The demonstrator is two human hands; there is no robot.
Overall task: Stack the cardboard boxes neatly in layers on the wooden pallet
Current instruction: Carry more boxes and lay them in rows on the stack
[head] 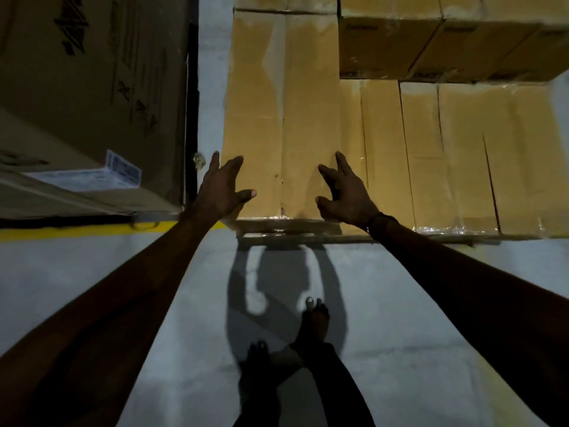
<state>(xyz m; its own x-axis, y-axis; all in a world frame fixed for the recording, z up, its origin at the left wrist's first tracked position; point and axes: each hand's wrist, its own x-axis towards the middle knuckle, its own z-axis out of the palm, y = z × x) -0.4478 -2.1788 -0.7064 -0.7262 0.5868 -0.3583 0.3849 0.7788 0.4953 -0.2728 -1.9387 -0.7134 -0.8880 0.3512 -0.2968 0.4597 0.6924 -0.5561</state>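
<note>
Cardboard box (286, 124) under spread, empty left hand (223, 188) and right hand (345, 192).

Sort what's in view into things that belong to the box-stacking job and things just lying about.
Job:
- near box, both hands over it
- lower boxes beside it
- upper boxes stacked behind
- pallet edge
- left hand
- right hand

Lying about:
- big carton on the left
- its label
- yellow line

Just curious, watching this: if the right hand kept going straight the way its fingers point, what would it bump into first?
Probably the near left box itself: the right hand hovers over its top near the seam, though depth is hard to judge.
</note>
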